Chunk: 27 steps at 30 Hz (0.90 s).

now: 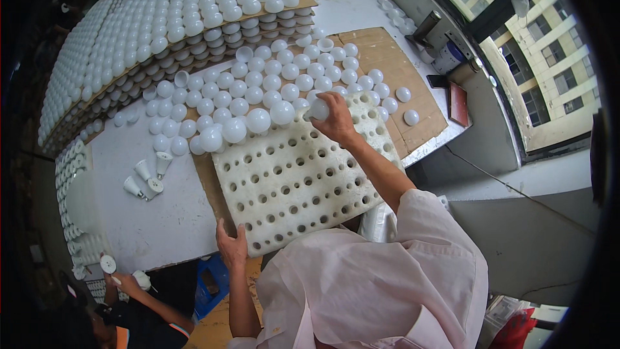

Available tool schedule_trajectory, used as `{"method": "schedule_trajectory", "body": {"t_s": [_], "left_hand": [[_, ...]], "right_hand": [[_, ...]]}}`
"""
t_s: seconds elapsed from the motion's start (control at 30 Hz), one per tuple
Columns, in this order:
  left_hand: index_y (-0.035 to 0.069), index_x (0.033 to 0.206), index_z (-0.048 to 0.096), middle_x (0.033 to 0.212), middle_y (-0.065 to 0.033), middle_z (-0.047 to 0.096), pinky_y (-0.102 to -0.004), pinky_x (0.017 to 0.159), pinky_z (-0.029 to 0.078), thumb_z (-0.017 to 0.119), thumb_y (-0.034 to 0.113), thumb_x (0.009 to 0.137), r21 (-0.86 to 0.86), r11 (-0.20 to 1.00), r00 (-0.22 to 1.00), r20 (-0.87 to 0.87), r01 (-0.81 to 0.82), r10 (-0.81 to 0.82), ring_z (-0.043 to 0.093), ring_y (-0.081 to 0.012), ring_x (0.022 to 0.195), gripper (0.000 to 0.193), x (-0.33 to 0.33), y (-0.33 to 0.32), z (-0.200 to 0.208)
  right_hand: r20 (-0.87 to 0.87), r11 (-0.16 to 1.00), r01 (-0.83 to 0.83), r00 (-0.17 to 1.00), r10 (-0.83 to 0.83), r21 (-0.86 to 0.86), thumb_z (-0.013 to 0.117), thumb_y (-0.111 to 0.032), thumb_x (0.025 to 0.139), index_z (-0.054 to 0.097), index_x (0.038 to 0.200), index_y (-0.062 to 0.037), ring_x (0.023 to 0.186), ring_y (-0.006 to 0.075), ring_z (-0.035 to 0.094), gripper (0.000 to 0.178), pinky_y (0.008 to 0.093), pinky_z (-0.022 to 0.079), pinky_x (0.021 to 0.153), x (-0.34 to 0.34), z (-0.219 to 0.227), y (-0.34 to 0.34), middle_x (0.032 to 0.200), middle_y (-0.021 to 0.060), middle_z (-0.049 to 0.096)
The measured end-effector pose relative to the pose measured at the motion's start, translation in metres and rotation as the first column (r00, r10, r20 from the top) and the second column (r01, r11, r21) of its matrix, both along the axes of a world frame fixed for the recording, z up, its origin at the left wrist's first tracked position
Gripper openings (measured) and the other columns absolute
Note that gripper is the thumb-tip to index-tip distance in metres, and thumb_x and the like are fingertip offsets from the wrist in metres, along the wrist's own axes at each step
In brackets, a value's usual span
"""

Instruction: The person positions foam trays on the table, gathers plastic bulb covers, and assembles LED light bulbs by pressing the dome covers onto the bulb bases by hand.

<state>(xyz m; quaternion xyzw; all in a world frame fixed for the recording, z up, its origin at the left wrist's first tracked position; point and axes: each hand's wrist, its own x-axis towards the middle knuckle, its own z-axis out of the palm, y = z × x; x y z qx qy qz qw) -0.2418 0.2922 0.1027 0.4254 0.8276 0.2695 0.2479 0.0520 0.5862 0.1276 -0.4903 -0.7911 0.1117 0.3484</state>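
Note:
My right hand (336, 119) is closed around a white bulb cover (319, 110), a frosted dome, over the far edge of a foam tray (287, 184). The tray is off-white and full of round holes. Left of that hand, larger-looking bulb covers (258, 121) form a row along the tray's far edge. At the near left corner my left hand (231, 243) rests against the tray's side, thumb and fingers apart, with nothing visible in it. Beyond the tray, many loose bulb covers (254, 79) stand on brown cardboard (423, 106).
Stacked boards of bulb covers (187, 10) rise at the far left. Several bulb bodies (143, 169) lie on the white table (142, 226). At lower left a co-worker's hand (129, 284) is near a round white lamp part (108, 264). A reddish box (458, 105) stands by the window.

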Motion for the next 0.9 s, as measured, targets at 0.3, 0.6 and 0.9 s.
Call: {"method": "schedule_trajectory", "body": {"t_s": [0.3,0.6,0.9], "left_hand": [[-0.004,0.102,0.063,0.095,-0.0241,0.067,-0.0433,0.078,0.047,0.062,0.03,0.085,-0.155,0.986,0.988,0.125,-0.067,0.087,0.064,-0.0375,0.089,0.038,0.014,-0.003,-0.082],[-0.006,0.093,0.064,0.085,-0.0195,0.068,-0.0369,0.071,0.048,0.062,0.022,0.084,-0.147,0.974,0.96,0.196,-0.175,0.202,0.065,-0.0251,0.075,0.03,0.017,0.03,-0.096],[-0.007,0.107,0.063,0.095,-0.0108,0.068,-0.0313,0.074,0.051,0.057,0.01,0.087,-0.174,0.908,0.781,0.466,-0.381,0.417,0.064,-0.0182,0.081,0.027,0.006,0.015,-0.069]], "right_hand": [[-0.243,0.976,-0.136,0.966,0.092,-0.17,0.075,-0.023,0.071,0.04,0.135,-0.0074,0.116,0.0371,0.046,0.075,0.0421,0.04,0.1,0.016,-0.027,0.052,0.129,0.0185,0.045],[0.208,0.471,0.466,0.84,-0.501,-0.749,0.048,-0.07,0.08,0.066,0.101,0.0039,0.095,0.0341,0.064,0.079,0.0422,0.045,0.087,0.229,-0.083,-0.003,0.097,0.0237,0.067],[0.142,0.639,0.37,0.914,-0.379,-0.674,0.052,-0.046,0.087,0.064,0.108,-0.0007,0.093,0.0356,0.064,0.051,0.0419,0.049,0.081,0.22,-0.104,0.055,0.096,0.0226,0.067]]}}
